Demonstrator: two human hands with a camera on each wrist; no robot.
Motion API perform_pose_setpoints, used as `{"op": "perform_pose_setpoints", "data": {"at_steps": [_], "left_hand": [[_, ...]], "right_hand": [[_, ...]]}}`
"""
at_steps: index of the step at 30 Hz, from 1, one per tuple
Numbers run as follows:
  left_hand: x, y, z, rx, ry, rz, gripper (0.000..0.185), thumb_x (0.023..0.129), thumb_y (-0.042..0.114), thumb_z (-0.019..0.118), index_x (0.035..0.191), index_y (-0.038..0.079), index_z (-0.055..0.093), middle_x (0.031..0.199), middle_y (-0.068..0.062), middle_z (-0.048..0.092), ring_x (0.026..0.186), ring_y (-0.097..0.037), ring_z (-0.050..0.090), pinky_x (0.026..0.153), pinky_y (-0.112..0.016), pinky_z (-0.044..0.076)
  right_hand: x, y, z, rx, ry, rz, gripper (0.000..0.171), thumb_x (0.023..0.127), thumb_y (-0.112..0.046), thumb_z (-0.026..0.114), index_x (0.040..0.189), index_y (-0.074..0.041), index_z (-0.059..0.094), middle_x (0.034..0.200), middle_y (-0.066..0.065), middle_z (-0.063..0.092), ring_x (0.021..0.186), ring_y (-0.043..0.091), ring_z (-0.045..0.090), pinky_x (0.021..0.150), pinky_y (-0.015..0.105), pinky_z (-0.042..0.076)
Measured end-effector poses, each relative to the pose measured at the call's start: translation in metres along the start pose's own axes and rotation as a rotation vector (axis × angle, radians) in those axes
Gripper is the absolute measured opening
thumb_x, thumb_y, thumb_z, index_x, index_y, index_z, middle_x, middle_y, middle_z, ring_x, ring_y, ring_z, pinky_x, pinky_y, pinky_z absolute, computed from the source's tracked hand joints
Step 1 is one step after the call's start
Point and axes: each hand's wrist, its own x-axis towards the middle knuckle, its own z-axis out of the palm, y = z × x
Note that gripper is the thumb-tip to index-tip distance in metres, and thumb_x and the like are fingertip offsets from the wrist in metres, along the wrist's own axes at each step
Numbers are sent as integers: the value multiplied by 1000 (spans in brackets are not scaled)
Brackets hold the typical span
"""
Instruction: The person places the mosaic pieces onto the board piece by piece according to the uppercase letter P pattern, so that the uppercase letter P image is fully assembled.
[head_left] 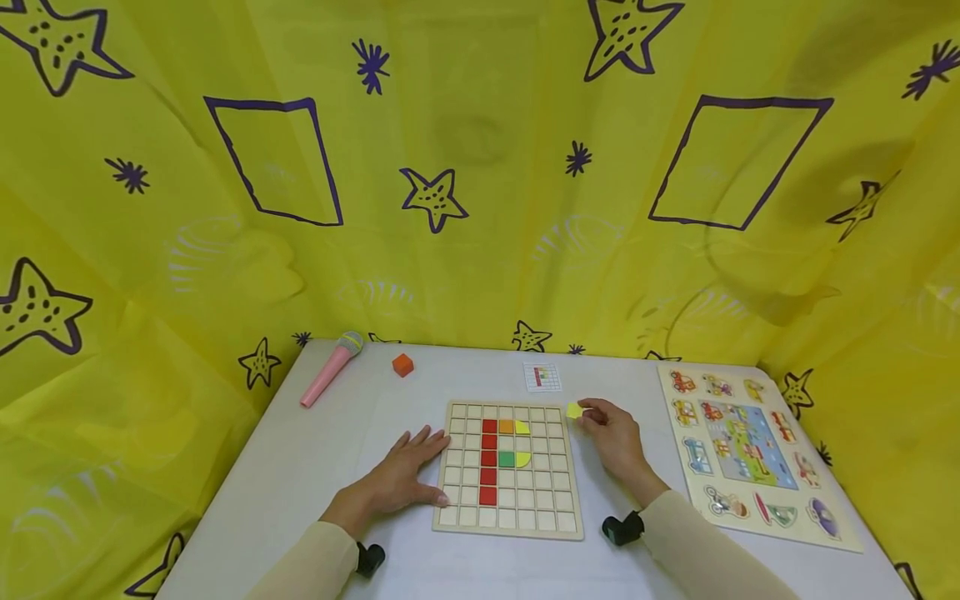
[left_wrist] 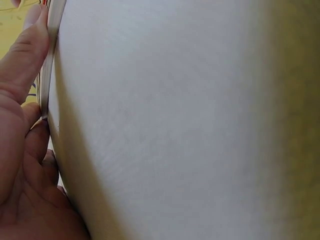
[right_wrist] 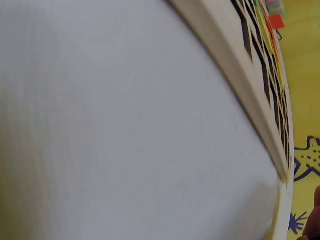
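A wooden grid board (head_left: 465, 518) lies in front of me. Several red squares (head_left: 488, 458) form a column in it, an orange square (head_left: 506, 427) and a green square (head_left: 506, 459) adjoin that column, and a yellow quarter-round piece (head_left: 522, 460) sits beside the green one. Another yellow piece (head_left: 522, 427) lies beside the orange. My left hand (head_left: 397, 475) is spread at the board's left edge, thumb and fingertips touching it. Just off the far right corner, my right hand (head_left: 615, 437) pinches a small yellow piece (head_left: 574, 411); the fingers partly hide it.
A small pattern card (head_left: 542, 377) lies behind the board. Farther left are an orange cube (head_left: 402, 365) and a pink toy microphone (head_left: 330, 371). A vehicle picture puzzle (head_left: 757, 450) occupies the right side. Yellow curtain (head_left: 480, 275) surrounds the white table (head_left: 285, 475).
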Motion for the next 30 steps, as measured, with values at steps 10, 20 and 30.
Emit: {"op": "perform_pose_setpoints", "data": {"at_steps": [10,20,30], "left_hand": [[0,1,0,-12,-2,-31,101,80,40,91,162,7,42,171,-11,35,163,-38,17,133,-61,6],[0,1,0,-2,2,-32,101,80,41,91,162,8,42,171,-11,36,163,-38,17,133,-61,6],[0,0,0,-5,5,-12,101,79,40,91,161,6,43,170,-13,37,163,-39,18,133,-61,7]], "right_hand": [[-13,-19,15,106,-15,-17,28,96,-4,75,124,-6,75,102,11,72,91,19,60,68,17,51],[-23,-33,26,114,-22,-32,29,96,-4,75,125,-6,75,103,10,72,94,22,60,71,15,51],[-27,-35,42,122,-80,-38,29,95,-3,76,124,-7,77,101,6,74,93,20,61,73,16,52]]}}
